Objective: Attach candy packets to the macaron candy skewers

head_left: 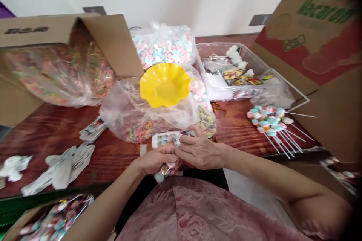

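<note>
Both hands meet at the table's front edge, close to my body. My left hand [160,157] is closed on a small clear bag of candy [162,173], which hangs below the fingers. My right hand [199,151] is closed against the left fingertips, near the top of the bag; what it pinches is hidden. Just beyond the fingers lies a white sheet of small printed stickers [165,138], partly covered by the right hand. Past it, a yellow wavy-rimmed bowl [165,99] rests on a clear plastic bag of ring-shaped candy [138,131].
Marshmallow skewers [268,120] lie at right, before a clear bin [246,92] of packets. A bag of pastel marshmallows [166,47] stands behind the bowl. Cardboard boxes flank both sides [113,45]. White gloves [63,169] lie at left, above a crate of wrapped candy [56,220].
</note>
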Motion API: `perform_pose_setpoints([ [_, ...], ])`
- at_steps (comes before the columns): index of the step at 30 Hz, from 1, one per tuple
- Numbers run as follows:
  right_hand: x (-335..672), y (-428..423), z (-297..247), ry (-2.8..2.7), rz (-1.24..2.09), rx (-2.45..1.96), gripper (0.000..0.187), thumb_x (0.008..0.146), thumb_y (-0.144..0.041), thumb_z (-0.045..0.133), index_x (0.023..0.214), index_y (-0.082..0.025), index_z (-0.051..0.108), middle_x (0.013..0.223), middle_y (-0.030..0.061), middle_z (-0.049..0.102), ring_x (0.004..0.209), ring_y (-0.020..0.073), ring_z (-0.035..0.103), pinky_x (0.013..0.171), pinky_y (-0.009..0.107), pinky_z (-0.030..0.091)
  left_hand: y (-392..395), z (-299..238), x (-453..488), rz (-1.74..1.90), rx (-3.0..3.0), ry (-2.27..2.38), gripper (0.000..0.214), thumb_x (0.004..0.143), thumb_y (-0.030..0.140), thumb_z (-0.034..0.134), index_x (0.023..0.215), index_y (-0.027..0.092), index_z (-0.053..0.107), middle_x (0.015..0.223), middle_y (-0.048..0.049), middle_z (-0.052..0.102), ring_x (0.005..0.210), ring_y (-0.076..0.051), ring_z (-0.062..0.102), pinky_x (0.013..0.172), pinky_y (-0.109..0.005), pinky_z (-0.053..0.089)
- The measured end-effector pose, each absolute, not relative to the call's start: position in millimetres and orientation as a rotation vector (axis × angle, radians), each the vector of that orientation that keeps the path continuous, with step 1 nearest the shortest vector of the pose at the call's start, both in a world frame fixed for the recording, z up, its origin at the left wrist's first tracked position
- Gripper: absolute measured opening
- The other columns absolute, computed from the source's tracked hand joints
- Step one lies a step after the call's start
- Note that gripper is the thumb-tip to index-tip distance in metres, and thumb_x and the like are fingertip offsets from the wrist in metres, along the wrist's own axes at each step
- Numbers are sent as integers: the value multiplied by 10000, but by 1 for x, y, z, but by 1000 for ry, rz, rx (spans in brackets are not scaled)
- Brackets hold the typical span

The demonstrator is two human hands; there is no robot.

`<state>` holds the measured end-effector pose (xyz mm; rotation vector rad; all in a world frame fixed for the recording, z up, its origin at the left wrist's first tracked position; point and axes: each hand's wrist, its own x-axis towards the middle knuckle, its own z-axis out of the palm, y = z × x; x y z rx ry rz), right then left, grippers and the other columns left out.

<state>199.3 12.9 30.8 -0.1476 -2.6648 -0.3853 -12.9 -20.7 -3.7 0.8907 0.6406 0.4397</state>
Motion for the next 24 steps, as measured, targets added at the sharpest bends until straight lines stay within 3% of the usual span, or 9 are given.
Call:
perform_pose_setpoints([
  [4, 194, 7, 25, -2886, -154, -498, 167, 889, -125, 485, 812, -164, 627, 742, 38, 632, 830, 196, 500, 809, 429, 335, -19, -3, -11, 325, 1271, 781, 350, 866, 489, 585, 762, 155, 567, 701, -15, 559, 616, -117, 504, 609, -247, 404],
  [7, 189, 14, 16, -2994, 179, -931, 87, 794, -147, 576, 792, -167, 661, 771, 61, 675, 790, 194, 517, 762, 382, 341, -19, -5, -1, 389, 1826, 1074, 261, 930, 349, 449, 800, 157, 569, 776, -56, 590, 710, -164, 523, 683, -290, 416],
  [10, 190, 29, 10, -2983, 326, -1076, 173, 855, -166, 545, 745, -157, 678, 763, 65, 686, 717, 162, 521, 702, 326, 324, -15, -10, 7, 508, 2176, 1288, 216, 898, 237, 410, 772, 159, 567, 790, -85, 602, 747, -188, 535, 746, -335, 430],
  [13, 199, 42, 13, -2883, 200, -1008, 236, 947, -222, 471, 928, -177, 701, 909, 69, 707, 857, 193, 551, 770, 348, 314, -2, -10, 8, 653, 1994, 1298, 238, 871, 261, 440, 668, 170, 525, 669, -37, 559, 644, -145, 499, 656, -282, 420],
  [15, 207, 46, 21, -2797, -23, -774, 262, 969, -221, 453, 1138, -221, 654, 1082, 59, 700, 1003, 215, 539, 847, 393, 291, 8, -4, 6, 691, 1614, 1196, 250, 848, 314, 485, 645, 171, 510, 588, 1, 520, 536, -106, 458, 547, -236, 383],
  [17, 216, 50, 32, -2735, -182, -521, 304, 986, -197, 425, 1226, -261, 600, 1101, 23, 697, 1039, 199, 527, 904, 427, 260, 17, 5, 3, 614, 1265, 1019, 236, 802, 354, 561, 665, 163, 536, 562, 9, 538, 463, -90, 459, 476, -221, 357],
  [21, 228, 60, 51, -2783, -213, -398, 314, 974, -153, 357, 894, -227, 652, 759, -17, 656, 883, 162, 533, 940, 448, 229, 25, 23, 6, 445, 1054, 788, 264, 755, 394, 661, 699, 146, 587, 599, -26, 605, 458, -113, 529, 467, -240, 381],
  [24, 231, 67, 54, -2873, -19, -540, 297, 942, -208, 422, 724, -194, 623, 716, -5, 640, 810, 156, 525, 891, 420, 251, 26, 27, 16, 514, 1368, 873, 263, 833, 388, 595, 723, 150, 612, 628, -17, 599, 525, -112, 532, 527, -244, 398],
])
